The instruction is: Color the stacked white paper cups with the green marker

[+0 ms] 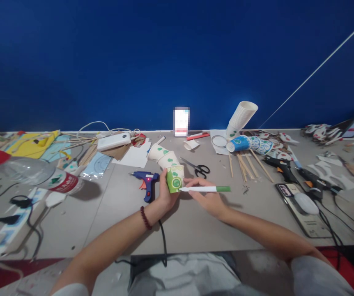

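Observation:
My left hand (167,198) is closed around a green and white paper cup (175,174), the nearest of several cups joined in a bent row. Behind it, two paler cups with green dots (162,156) lean away to the upper left. In my right hand (207,200) is a white marker pen (206,189) with a green end. Its tip points left and meets or nearly meets the lower part of the green cup; I cannot tell which. A blue glue gun (148,181) lies just left of my left hand. Scissors (198,166) rest beyond my right hand.
A lit phone (181,122) stands against the blue wall. At right are a tall stack of cups (241,117), a row of blue cups (240,144), wooden sticks (247,166), and a phone (303,209). A plastic bottle (38,172) and power strip (19,224) lie left.

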{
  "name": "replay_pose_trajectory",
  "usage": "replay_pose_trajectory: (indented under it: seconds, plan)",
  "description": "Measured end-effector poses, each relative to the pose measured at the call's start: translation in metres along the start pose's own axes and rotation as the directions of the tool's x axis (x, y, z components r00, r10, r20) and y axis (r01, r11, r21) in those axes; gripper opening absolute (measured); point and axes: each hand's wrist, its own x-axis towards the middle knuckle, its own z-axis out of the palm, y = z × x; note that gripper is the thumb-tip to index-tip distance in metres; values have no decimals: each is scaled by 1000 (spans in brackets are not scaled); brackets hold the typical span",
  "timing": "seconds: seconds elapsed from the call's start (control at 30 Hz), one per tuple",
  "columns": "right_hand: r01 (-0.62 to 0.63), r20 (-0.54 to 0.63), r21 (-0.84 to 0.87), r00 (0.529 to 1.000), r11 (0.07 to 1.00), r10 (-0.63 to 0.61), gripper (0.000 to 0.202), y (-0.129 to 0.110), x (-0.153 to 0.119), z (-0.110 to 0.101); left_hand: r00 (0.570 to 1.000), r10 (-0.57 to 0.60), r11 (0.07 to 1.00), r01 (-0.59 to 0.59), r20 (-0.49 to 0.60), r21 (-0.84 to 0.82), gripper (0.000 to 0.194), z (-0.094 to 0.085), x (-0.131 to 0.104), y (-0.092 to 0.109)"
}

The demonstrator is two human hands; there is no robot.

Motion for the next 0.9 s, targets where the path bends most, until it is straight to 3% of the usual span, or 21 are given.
replay_pose_trajectory:
  seconds: [0.9]
  plan:
    - [-6,7,4,1000,1000,6,5,3,-2,2,1000,-3,1000,3,-2,21,41,0,-1,0]
